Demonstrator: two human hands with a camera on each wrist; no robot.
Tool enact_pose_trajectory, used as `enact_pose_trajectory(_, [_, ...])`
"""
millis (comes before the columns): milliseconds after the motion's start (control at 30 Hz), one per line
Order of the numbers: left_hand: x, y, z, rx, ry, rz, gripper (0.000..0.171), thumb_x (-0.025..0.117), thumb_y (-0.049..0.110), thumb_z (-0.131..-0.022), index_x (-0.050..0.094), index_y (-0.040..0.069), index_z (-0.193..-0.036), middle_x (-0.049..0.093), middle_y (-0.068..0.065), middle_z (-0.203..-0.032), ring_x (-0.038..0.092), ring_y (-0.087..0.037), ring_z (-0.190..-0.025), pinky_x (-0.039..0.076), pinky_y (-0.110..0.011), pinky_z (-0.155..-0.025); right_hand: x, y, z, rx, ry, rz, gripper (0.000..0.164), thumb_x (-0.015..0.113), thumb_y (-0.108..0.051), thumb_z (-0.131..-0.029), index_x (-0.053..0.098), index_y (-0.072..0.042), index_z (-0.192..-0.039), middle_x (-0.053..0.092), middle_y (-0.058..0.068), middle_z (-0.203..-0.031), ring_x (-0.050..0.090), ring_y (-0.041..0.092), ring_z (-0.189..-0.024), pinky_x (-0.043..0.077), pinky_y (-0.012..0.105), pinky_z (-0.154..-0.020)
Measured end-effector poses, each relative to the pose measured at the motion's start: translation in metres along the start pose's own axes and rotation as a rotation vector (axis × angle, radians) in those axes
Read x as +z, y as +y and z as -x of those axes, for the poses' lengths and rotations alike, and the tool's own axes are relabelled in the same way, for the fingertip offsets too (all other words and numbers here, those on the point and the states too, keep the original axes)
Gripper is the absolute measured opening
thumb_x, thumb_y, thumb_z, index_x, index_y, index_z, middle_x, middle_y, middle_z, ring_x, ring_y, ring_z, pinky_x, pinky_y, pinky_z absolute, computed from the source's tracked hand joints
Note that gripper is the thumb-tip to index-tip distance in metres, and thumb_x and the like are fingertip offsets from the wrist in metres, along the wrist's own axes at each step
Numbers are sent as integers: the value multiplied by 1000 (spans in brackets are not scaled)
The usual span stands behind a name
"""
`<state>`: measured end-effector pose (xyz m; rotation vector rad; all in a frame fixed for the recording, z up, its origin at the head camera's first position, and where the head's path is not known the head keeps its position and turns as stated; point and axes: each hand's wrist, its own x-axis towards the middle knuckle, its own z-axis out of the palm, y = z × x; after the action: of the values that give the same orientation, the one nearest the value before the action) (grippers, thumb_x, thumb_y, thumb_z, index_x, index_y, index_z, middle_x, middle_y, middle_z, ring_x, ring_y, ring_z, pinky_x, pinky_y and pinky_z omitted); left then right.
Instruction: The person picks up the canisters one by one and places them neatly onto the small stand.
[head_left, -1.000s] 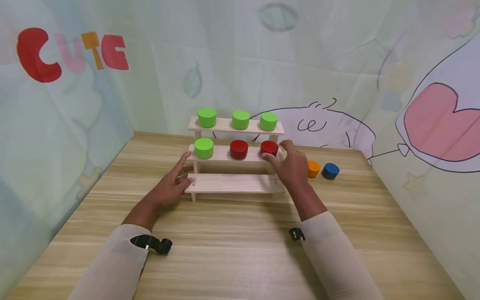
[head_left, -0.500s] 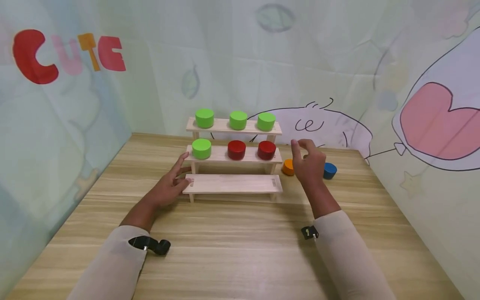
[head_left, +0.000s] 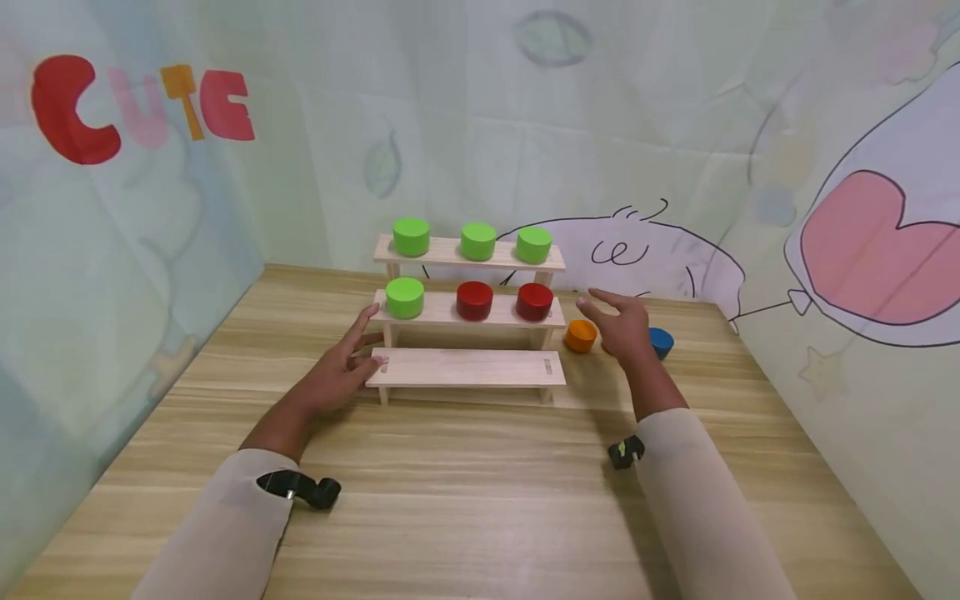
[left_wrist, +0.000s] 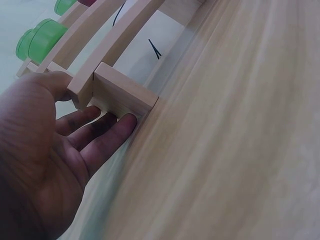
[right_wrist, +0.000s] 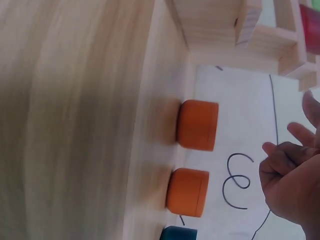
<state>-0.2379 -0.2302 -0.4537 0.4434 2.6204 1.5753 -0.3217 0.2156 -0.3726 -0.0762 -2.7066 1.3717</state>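
Note:
A three-step wooden display stand (head_left: 465, 367) faces me. My left hand (head_left: 341, 375) holds its left end, thumb on the lowest step and fingers at the side, as the left wrist view also shows. Three green round blocks stand on the top step. The middle step bears a green block (head_left: 405, 298) and two red blocks, one central (head_left: 475, 302) and one at the right (head_left: 535, 302). My right hand (head_left: 626, 329) is in the air right of the stand, thumb and forefinger apart, nothing between them. Below it are an orange block (right_wrist: 200, 125) and another orange block (right_wrist: 187, 192).
A blue block (head_left: 661, 342) sits on the table just beyond the right hand, partly covered by it. The wood-grain table (head_left: 465, 500) ends at printed cloth walls (head_left: 322, 167) at the back and sides. Black straps (head_left: 300, 487) circle both sleeves.
My right hand has let go of the right red block and moved right over the orange blocks, its thumb and forefinger spreading. The left hand stays at the stand.

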Motion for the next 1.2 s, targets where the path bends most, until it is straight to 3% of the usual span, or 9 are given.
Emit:
enact_pose_trajectory(167, [-1,0,-1,-2,-3,1,78,51,29,-103,-2,60,-151,30,-24,-159,53,-50,-128,58,-43,-81,-2,3,-8,21,-113,22,59,75,-44,-85,59,-28,-140,44,5,-156,37,31,-146,40,50,-112])
enact_pose_trajectory(367, [-2,1,0,-5,6,-4,78,52,30,-103,-2,59,-151,31,-23,-159,54,-49,-128,57,-45,-85,-6,10,-21,27,-217,105,58,79,-30,-84,60,-24,-138,46,7,-155,32,34,-148,30,56,-117])
enact_pose_trajectory(567, [-2,1,1,-5,8,-2,77,52,31,-103,-2,60,-150,31,-23,-159,55,-47,-128,56,-43,-85,-8,21,-29,92,-311,215,56,79,-27,-84,61,-27,-137,42,12,-157,33,37,-147,30,56,-117])
enact_pose_trajectory(667, [-2,2,2,-10,9,0,78,51,31,-103,-3,60,-150,31,-23,-159,54,-47,-129,55,-43,-86,-8,24,-30,93,-350,210,55,80,-27,-84,62,-28,-136,42,13,-156,32,38,-147,28,58,-118])
enact_pose_trajectory(1000, [0,3,1,-26,-3,14,79,49,20,-104,-3,52,-154,28,-27,-159,51,-50,-130,55,-47,-88,-4,23,-28,89,-377,220,50,75,-12,-87,64,-25,-134,45,15,-154,35,37,-145,31,56,-117])
enact_pose_trajectory(1200, [-1,3,1,-24,-2,-2,78,50,27,-103,-3,59,-151,30,-24,-160,53,-48,-129,56,-46,-86,-3,23,-29,80,-372,248,48,74,-9,-87,66,-23,-132,45,17,-154,35,38,-145,32,55,-116])
